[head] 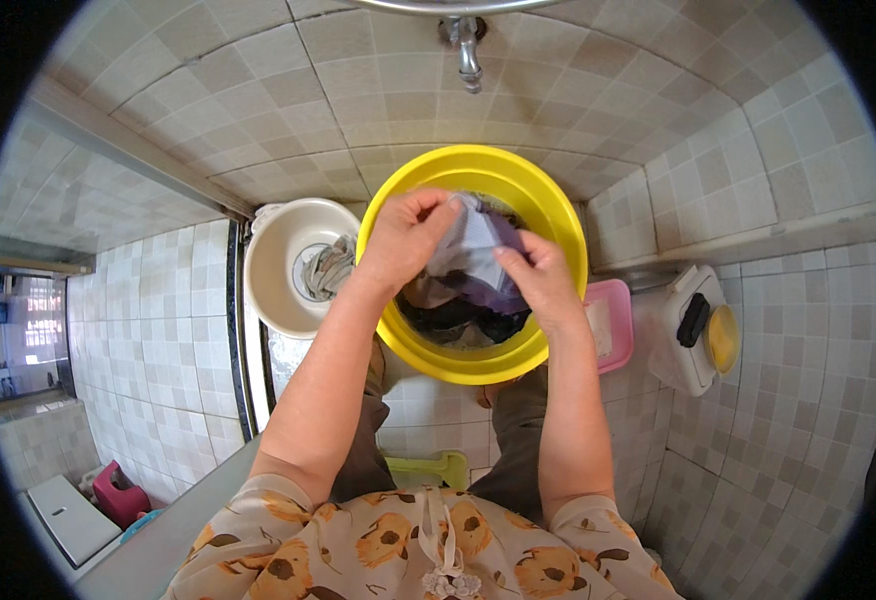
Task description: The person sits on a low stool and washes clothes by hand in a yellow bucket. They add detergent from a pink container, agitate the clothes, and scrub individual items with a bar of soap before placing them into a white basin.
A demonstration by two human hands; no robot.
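Note:
Over a round yellow plastic basin (558, 322), both hands hold up one piece of lavender-and-purple wet cloth (468, 247). My left hand (410, 238) pinches its upper left edge between thumb and fingers. Lower on the right side, my right hand (539, 274) grips the same cloth, its thumb on top. The cloth spreads between the two hands. Beneath it, dark laundry (475, 322) lies in water inside the basin, partly hidden by the cloth and hands.
A cream basin (265, 289) holding a greyish-green cloth (331, 271) stands left of the yellow one. To the right are a pink plastic tub (622, 322) and a lidded white bin (682, 375) with a black brush (694, 320). A metal tap (469, 64) juts from the tiled wall.

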